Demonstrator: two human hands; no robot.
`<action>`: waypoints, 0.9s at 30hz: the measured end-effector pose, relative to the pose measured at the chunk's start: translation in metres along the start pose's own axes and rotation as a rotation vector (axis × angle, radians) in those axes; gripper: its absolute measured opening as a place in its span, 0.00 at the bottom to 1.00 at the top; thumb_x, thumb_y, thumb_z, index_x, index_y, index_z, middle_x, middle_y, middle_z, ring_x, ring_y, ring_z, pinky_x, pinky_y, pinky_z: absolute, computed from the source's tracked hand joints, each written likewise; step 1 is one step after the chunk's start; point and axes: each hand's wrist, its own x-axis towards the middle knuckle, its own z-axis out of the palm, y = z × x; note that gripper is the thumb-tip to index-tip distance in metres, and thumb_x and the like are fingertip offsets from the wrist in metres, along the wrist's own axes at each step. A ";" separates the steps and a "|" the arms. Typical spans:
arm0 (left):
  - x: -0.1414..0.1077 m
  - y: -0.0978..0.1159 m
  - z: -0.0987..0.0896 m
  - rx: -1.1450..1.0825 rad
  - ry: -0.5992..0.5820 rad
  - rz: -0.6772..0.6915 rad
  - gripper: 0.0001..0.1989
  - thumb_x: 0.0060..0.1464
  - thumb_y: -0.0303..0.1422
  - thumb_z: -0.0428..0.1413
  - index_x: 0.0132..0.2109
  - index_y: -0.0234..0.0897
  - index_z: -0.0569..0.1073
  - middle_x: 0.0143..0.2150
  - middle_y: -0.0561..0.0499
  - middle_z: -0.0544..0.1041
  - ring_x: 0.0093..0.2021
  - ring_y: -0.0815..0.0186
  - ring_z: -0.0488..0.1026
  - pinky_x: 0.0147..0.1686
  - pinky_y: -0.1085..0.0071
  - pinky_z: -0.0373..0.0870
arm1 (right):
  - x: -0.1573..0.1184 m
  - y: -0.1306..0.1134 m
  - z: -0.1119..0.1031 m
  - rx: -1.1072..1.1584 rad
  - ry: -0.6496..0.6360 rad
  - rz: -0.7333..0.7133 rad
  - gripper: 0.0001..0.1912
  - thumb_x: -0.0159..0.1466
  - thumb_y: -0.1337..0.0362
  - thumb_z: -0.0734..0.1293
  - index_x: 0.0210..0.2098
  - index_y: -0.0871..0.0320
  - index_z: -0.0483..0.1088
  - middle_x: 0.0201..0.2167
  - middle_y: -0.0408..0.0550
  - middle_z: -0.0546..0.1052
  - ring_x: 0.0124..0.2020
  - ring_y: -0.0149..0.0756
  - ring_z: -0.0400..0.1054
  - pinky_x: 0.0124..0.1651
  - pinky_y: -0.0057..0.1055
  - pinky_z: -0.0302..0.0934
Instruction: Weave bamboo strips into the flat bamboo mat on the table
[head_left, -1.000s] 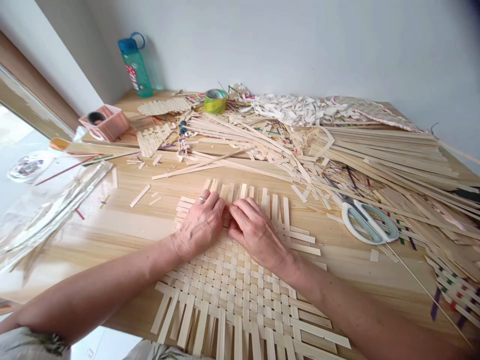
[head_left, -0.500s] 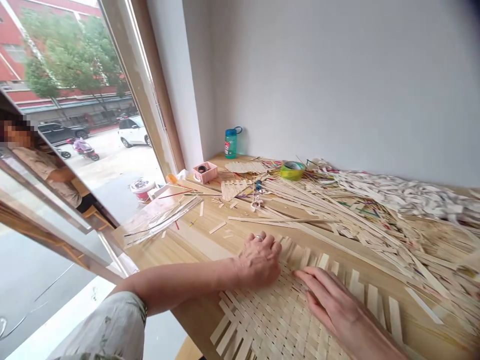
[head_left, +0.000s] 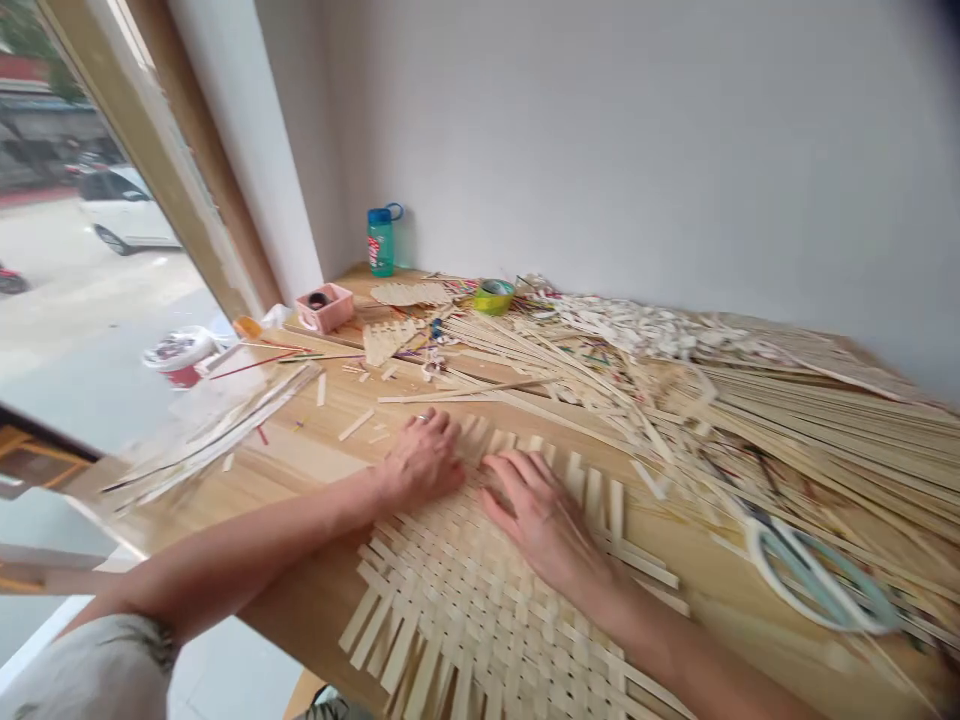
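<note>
A woven mat of pale flat strips (head_left: 480, 590) lies on the wooden table, its loose strip ends fanning out along the edges. My left hand (head_left: 426, 458) rests on the mat's far left edge, fingers curled down over the strips; a ring shows on one finger. What its fingertips grip, if anything, is hidden. Just to the right, my right hand (head_left: 534, 505) lies on the weave near the same far edge, fingers bent and slightly apart, thumb on the strips. A small gap separates the two hands.
Scissors (head_left: 817, 575) lie at the right among long loose strips (head_left: 825, 430). Farther back are a green tape roll (head_left: 493, 296), a pink box (head_left: 325, 308) and a blue-green bottle (head_left: 381, 245). Thin strips (head_left: 225, 430) lie at the left. A wall stands behind.
The view has swung right, bringing the scissors into sight. My right hand has spread its fingers somewhat over the weave. My left hand stays at the mat's far edge.
</note>
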 end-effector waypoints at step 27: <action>0.040 -0.059 -0.035 -0.623 -0.572 0.097 0.11 0.55 0.32 0.48 0.28 0.32 0.70 0.24 0.58 0.60 0.27 0.73 0.53 0.28 0.78 0.50 | 0.001 -0.005 -0.002 0.107 -0.122 0.091 0.20 0.64 0.72 0.64 0.56 0.62 0.69 0.46 0.55 0.70 0.46 0.44 0.62 0.50 0.41 0.64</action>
